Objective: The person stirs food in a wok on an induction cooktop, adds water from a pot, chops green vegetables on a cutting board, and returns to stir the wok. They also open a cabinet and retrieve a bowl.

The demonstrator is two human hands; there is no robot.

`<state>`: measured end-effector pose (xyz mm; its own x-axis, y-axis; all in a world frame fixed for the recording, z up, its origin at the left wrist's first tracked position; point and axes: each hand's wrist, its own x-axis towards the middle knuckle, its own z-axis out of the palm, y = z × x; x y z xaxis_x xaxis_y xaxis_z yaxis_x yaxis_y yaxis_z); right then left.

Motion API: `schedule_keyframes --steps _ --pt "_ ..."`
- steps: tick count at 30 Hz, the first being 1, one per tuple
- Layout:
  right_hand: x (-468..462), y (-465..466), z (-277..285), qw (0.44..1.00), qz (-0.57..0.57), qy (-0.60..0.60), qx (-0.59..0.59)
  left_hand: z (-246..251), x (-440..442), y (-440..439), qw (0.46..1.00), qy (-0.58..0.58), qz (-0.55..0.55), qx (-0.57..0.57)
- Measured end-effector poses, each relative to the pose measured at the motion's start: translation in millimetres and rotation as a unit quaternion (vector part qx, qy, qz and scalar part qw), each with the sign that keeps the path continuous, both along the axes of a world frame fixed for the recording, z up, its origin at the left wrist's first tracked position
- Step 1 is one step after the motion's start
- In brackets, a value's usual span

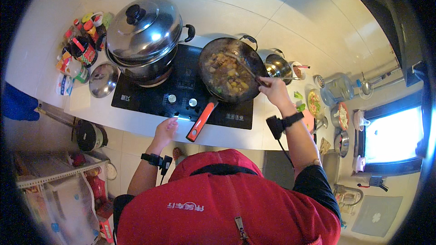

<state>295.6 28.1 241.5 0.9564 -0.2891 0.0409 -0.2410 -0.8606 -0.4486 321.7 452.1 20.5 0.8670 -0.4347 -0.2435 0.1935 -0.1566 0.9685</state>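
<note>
My right hand point(274, 90) grips the dark handle of a spatula point(250, 71), its blade end dipped in the food. The food point(230, 75), chunky pieces in brown sauce with a bit of green, fills the bottom of a dark wok point(253, 86). The wok sits on a black two-burner cooktop point(158, 103), and its red handle point(202, 120) points toward me. My left hand point(167, 131) is at the cooktop's front edge beside a lit strip, left of that handle. Its fingers are loosely bent, one reaching toward the panel, and nothing shows in them. Two control knobs point(192, 102) lie just beyond.
A large lidded steel pot point(144, 41) stands on the left burner. Sauce bottles point(83, 51) crowd the counter's left end, near a loose metal lid point(104, 80). Rightward are a steel pot point(277, 66), a plate of chopped food point(314, 102) and a water jug point(337, 88).
</note>
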Motion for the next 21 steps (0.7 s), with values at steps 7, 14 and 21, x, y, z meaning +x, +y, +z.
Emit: schedule_keyframes --steps 7,14,21 --pt "7.7 26.7 -45.5 0.988 0.062 0.019 -0.141 4.1 -10.8 3.7 0.999 -0.001 -0.017 0.029" --pt "-68.8 -11.9 39.0 0.990 0.061 0.085 -0.097 -3.8 -24.9 13.4 0.999 -0.005 0.000 0.054" --pt "-60.5 1.1 29.2 0.995 0.025 0.098 0.006 -10.9 -24.4 5.5 0.999 -0.003 -0.028 0.046"
